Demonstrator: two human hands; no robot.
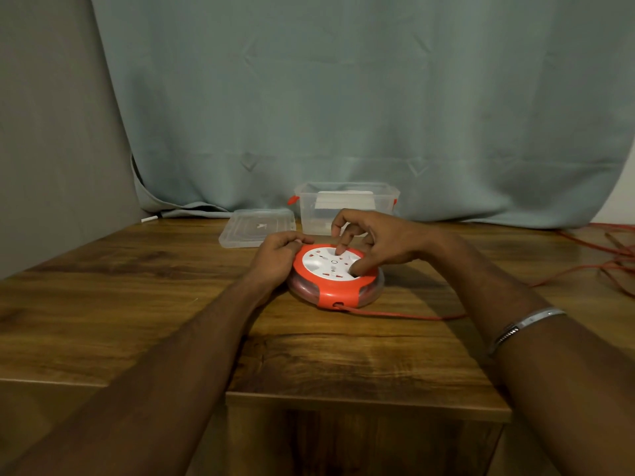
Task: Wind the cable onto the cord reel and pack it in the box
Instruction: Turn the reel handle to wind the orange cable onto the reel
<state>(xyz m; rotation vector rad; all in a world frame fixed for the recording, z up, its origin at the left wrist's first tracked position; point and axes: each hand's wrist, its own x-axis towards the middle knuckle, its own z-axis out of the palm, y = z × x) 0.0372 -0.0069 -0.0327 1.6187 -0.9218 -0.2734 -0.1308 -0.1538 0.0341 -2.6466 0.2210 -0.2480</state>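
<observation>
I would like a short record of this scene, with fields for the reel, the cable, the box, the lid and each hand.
reel: orange and white cord reel, flat on the wooden table
cable: orange cable leaves the reel's front and runs right; much lies unwound
box: clear plastic box, open, behind the reel
lid: clear lid, flat on the table, left of the box
left hand: left hand grips the reel's left rim
right hand: right hand, fingers on the white top

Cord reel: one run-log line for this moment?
left hand steadies cord reel | right hand fingers on hub | cable trailing right | box open
</observation>
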